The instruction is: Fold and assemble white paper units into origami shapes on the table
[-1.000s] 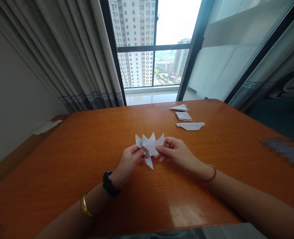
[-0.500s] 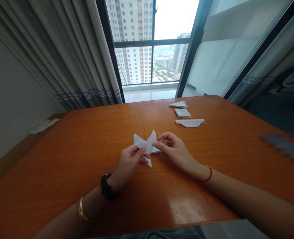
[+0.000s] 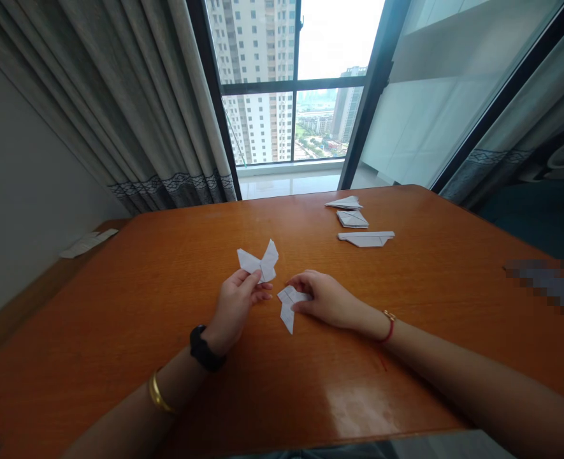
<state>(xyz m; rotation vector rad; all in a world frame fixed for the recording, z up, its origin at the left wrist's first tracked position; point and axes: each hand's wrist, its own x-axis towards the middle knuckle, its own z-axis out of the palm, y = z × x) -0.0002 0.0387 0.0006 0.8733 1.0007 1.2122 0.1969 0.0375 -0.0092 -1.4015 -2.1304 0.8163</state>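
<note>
In my left hand (image 3: 238,299) is a folded white paper piece (image 3: 261,262) with two pointed wings, pinched at its lower edge between thumb and fingers. My right hand (image 3: 322,298) grips a second folded paper piece (image 3: 288,299), which has one point aimed down toward me and another part partly covered by my fingers. The two pieces are apart, the left one slightly higher and farther off. Both hands are over the middle of the wooden table (image 3: 176,357).
Toward the table's far right lie a folded paper plane (image 3: 346,203), a square paper fold (image 3: 352,219) and a long boat-like paper fold (image 3: 366,239). A flat pale sheet (image 3: 89,243) rests on a ledge at left. Beyond the table are a curtain (image 3: 133,95) and window.
The two paper pieces, together before, are now separate. My left hand has moved left with the winged piece; my right hand holds the other piece lower down.
</note>
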